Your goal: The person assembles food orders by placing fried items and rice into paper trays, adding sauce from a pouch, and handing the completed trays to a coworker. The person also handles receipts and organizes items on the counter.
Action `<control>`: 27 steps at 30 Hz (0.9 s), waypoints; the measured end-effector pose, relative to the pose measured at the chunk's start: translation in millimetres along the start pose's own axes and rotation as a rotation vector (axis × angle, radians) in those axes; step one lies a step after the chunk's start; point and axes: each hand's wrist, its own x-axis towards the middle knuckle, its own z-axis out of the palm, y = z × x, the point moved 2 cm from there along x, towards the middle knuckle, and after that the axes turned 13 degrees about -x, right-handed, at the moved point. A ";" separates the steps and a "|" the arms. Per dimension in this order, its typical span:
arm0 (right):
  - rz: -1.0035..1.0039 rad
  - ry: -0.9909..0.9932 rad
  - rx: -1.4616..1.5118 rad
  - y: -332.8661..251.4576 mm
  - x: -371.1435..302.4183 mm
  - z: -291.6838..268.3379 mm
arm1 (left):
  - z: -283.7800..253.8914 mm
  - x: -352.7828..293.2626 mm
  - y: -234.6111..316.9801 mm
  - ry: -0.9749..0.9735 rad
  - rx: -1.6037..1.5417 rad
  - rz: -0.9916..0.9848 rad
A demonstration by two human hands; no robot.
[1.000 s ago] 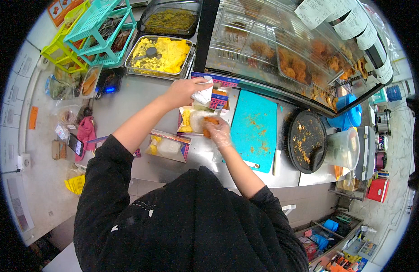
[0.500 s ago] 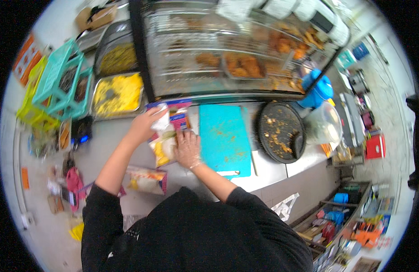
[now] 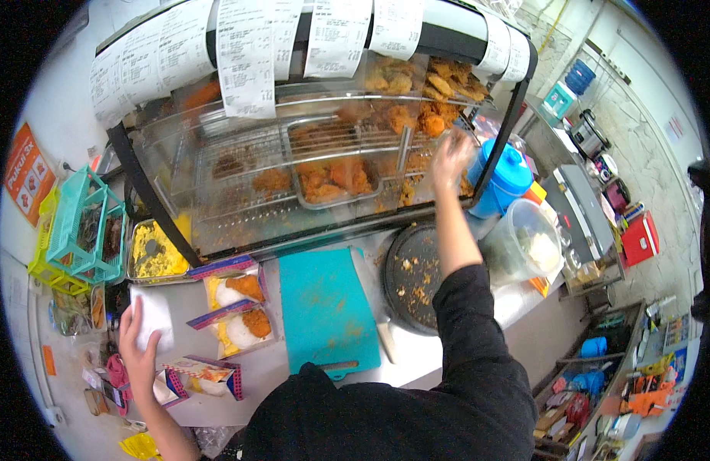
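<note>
My left hand (image 3: 136,338) grips a folded white paper tissue (image 3: 152,316) over the left part of the counter. To its right, two open meal boxes (image 3: 233,347) with purple-pink edges hold rice, yellow scrambled egg and a piece of fried chicken. More such boxes (image 3: 205,376) lie nearer me. My right hand (image 3: 452,160) is reached out at the right end of the glass display cabinet (image 3: 209,219), in front of fried pieces. It is smeared by motion, so I cannot see what its fingers hold. A turquoise cutting board (image 3: 324,307) with crumbs lies between my arms.
A round dark pan (image 3: 411,280) with crumbs sits under my right forearm, beside a knife (image 3: 387,342). Further right stand a blue lidded drum (image 3: 502,180) and a clear tub (image 3: 524,242). A tray of egg (image 3: 157,250) and turquoise baskets (image 3: 82,223) are at left. Receipts (image 3: 247,54) hang above.
My left hand has moved left, away from the meal boxes, with the tissue. My right hand has left the boxes and reached far right to the cabinet. The view has tilted up.
</note>
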 end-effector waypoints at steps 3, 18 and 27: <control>0.205 -0.527 -0.204 40.1 98.4 73.2 | -1.7 -36.2 27.3 0.112 -0.026 -0.059; 0.765 -0.673 0.660 108.1 106.3 20.7 | -55.3 -164.7 -1.0 -0.207 0.168 -0.837; 0.679 -1.559 1.070 -141.8 -243.5 -181.2 | -11.2 -133.6 -124.2 -0.224 0.521 -0.547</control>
